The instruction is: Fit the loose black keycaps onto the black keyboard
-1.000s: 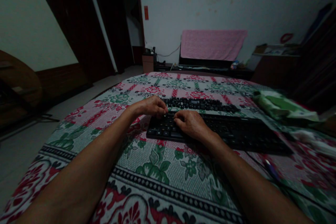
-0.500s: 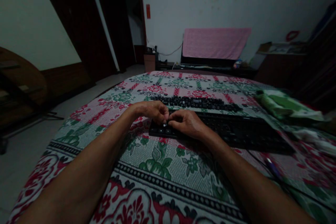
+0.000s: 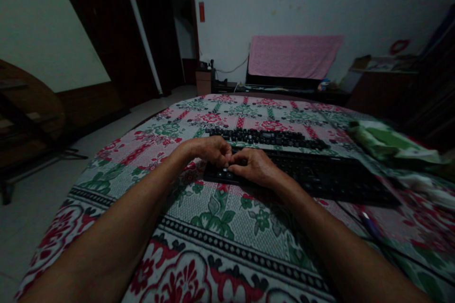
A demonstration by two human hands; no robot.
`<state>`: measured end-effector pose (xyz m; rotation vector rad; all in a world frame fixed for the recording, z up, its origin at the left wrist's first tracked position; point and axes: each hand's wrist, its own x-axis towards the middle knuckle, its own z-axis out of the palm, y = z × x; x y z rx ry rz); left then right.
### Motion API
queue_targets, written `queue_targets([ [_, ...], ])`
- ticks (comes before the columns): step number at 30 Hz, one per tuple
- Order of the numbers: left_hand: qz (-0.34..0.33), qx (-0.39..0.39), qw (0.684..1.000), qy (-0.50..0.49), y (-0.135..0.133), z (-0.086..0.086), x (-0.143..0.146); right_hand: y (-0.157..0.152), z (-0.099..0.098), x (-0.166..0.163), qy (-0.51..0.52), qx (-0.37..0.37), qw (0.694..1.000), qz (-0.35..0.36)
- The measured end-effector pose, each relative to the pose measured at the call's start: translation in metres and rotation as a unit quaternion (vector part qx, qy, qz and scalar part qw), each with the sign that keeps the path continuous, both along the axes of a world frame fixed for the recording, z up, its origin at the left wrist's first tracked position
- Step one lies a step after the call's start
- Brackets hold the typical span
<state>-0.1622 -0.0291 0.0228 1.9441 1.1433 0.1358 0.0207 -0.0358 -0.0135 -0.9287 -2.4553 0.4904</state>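
A black keyboard (image 3: 350, 175) lies across the table, many of its key places looking bare. Over its left end my left hand (image 3: 215, 150) is closed, thumb and fingertips pinched together. Close against it, my right hand (image 3: 254, 166) also pinches, its fingertips low over the keys. Whatever the two hands hold is hidden or too small to make out. A few keycaps (image 3: 224, 175) sit on the keyboard's near left corner, just below the fingertips. Behind the keyboard stretches a long band of loose black keycaps (image 3: 273, 137).
A flowered cloth (image 3: 213, 220) covers the table. To the right lie a green and white packet (image 3: 391, 144), crumpled white tissue (image 3: 426, 187), a purple-tipped pen-like item (image 3: 369, 223) and a black cable (image 3: 346, 213). Against the back wall hangs a pink towel (image 3: 295, 57).
The view has shifted slightly. Both hands stay pinched together at the same spot over the keyboard's left end, with hardly any movement of the fingers.
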Motion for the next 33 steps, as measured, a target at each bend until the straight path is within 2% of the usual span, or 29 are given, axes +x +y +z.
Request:
queue_targets([
  [7,0.02,0.036,0.999,-0.012,-0.004,-0.005,0.0,-0.003,-0.001,-0.005,-0.007,-0.003,1.0,-0.028],
  [14,0.002,0.081,0.997,-0.021,-0.006,-0.009,-0.003,0.0,-0.003,-0.006,0.006,-0.016,1.0,-0.021],
  [20,-0.006,0.09,0.995,-0.037,-0.005,-0.014,-0.005,0.0,-0.002,-0.007,-0.007,-0.02,0.999,-0.025],
  [25,-0.008,0.089,0.996,-0.013,-0.005,-0.017,-0.004,-0.002,-0.001,-0.009,-0.033,-0.012,0.998,-0.05],
  [29,0.015,0.037,0.998,-0.056,-0.006,-0.014,-0.009,-0.002,0.0,-0.007,-0.022,-0.008,0.999,-0.023],
  [31,0.043,0.014,0.995,-0.089,-0.006,-0.01,-0.014,-0.002,0.001,-0.006,-0.002,0.004,1.0,-0.031],
  [33,0.096,0.04,0.987,-0.125,-0.002,-0.008,-0.021,-0.001,0.0,-0.006,0.02,0.029,0.998,-0.057],
])
